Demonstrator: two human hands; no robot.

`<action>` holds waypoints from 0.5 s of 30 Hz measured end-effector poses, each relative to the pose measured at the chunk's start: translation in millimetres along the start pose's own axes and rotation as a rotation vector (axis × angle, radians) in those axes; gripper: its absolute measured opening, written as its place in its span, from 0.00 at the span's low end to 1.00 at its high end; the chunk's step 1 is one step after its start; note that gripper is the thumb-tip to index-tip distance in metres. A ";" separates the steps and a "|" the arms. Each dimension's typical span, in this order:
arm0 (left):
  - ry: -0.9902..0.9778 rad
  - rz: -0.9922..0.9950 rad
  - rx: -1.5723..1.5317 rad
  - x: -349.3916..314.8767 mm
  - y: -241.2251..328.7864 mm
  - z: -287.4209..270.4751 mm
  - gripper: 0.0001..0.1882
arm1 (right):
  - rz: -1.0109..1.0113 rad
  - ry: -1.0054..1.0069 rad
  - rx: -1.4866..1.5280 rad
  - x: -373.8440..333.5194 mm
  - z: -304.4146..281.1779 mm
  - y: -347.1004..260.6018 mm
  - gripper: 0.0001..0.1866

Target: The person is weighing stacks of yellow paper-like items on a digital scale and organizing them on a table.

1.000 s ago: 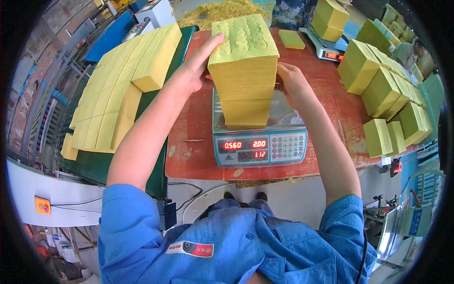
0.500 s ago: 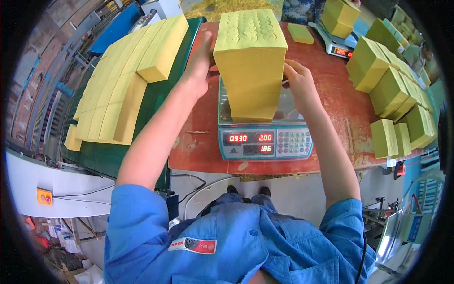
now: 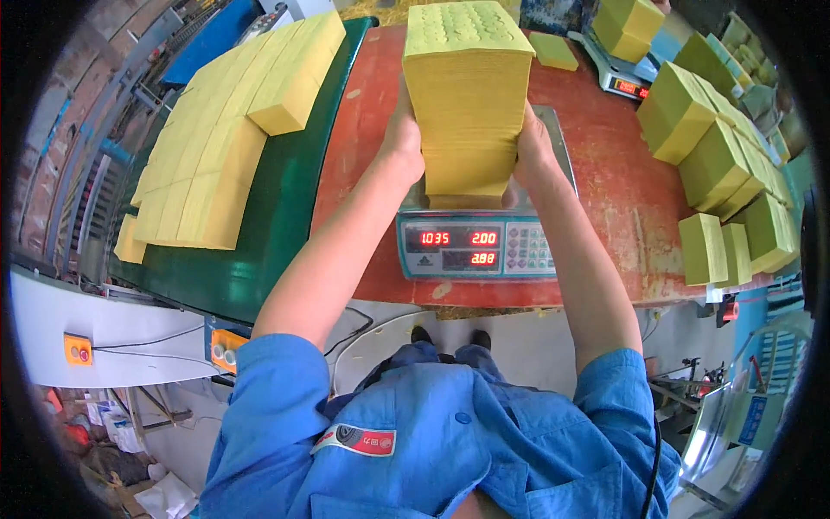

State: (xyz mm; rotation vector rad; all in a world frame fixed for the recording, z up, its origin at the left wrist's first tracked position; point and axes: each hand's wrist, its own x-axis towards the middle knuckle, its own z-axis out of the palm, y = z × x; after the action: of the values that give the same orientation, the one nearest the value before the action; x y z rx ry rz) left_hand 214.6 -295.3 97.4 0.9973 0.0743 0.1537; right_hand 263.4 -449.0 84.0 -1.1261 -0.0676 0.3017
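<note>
A tall stack of yellow paper sheets, its top sheet dotted with embossed circles, stands on the platform of a digital scale and is clamped between both hands. The left hand presses flat against the stack's left side, fingers wrapped toward the far face and out of sight, while the right hand grips the right side the same way, thumb toward the person. Both hands are closed on the stack low down, near its base. Just below the fingers, toward the person, the scale's front panel shows red lit digits and a keypad. The scale sits on a red table. Left of the left hand, well apart, rows of yellow sheet bundles lie on a green surface. Right of the right hand, greener blocks of bundled sheets are lined up along the table's edge. Beyond the fingers, past the stack, a second scale stands with a thin yellow pad beside it. Blue sleeves cover the upper arms.
</note>
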 end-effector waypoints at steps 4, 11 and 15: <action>0.107 0.062 -0.004 -22.1 -0.5 3.5 0.43 | -0.088 -0.022 -0.026 -20.8 -8.7 -0.3 0.33; 0.332 0.029 0.016 -182.0 8.0 -39.6 0.35 | -0.176 -0.025 0.096 -156.1 -55.7 -8.4 0.31; 0.404 -0.095 -0.072 -246.5 5.1 -64.0 0.30 | -0.097 -0.001 0.141 -197.8 -77.7 -10.1 0.30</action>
State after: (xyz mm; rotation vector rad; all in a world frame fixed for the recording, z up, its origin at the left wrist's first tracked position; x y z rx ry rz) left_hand -37.5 -279.5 65.0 0.8772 0.4810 0.2673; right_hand 91.9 -574.9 78.8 -0.9790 -0.1004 0.2173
